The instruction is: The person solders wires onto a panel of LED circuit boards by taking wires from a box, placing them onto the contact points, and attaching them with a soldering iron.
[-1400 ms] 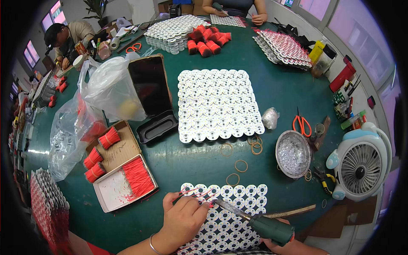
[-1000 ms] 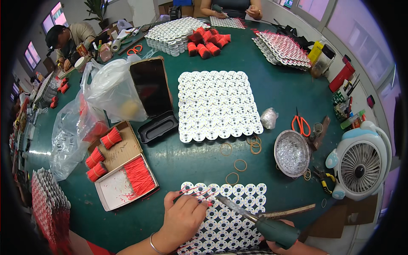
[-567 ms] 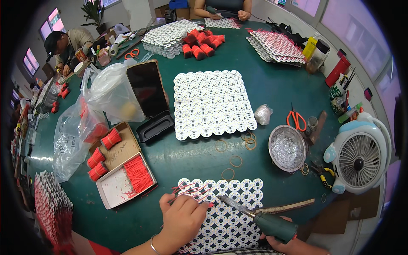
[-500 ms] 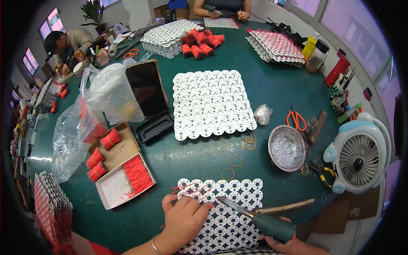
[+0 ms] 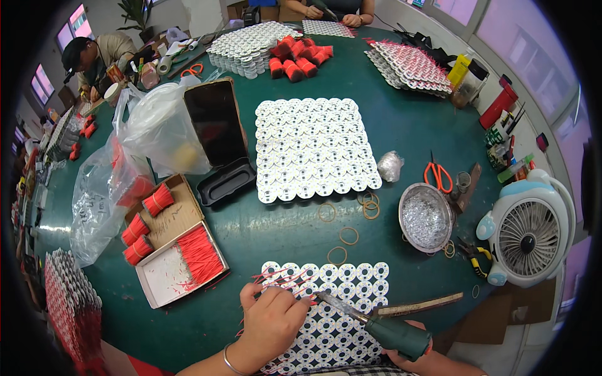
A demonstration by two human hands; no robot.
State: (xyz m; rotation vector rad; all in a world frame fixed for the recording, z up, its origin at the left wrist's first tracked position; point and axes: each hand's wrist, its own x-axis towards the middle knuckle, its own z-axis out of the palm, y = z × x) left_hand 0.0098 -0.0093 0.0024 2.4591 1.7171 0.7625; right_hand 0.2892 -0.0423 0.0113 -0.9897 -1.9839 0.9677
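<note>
A panel of round white circuit boards (image 5: pixel 342 341) lies before me at the near edge of the table. Over its left side, my left hand (image 5: pixel 273 323) is closed in a pinch on a thin red wire (image 5: pixel 307 297), its end at one of the round boards. My right hand (image 5: pixel 414 362) grips the green handle of a soldering iron (image 5: pixel 395 335) from below. The iron's tip reaches left to the boards, close beside my left fingertips. More red wires (image 5: pixel 271 276) stick out from the panel's upper left rows.
A shallow box (image 5: pixel 150 282) of red wires stands at left, by a phone (image 5: pixel 216 122) on a black stand. Beyond sits a stack of board panels (image 5: pixel 316 150). To the right are a metal bowl (image 5: pixel 426 216), a wooden stick (image 5: pixel 420 304), cutters (image 5: pixel 478 257) and a fan (image 5: pixel 530 232).
The soldering iron's tip has shifted slightly left and down, nearer my left fingertips. My left hand keeps its pinch at about the same place. The view has tilted a little.
</note>
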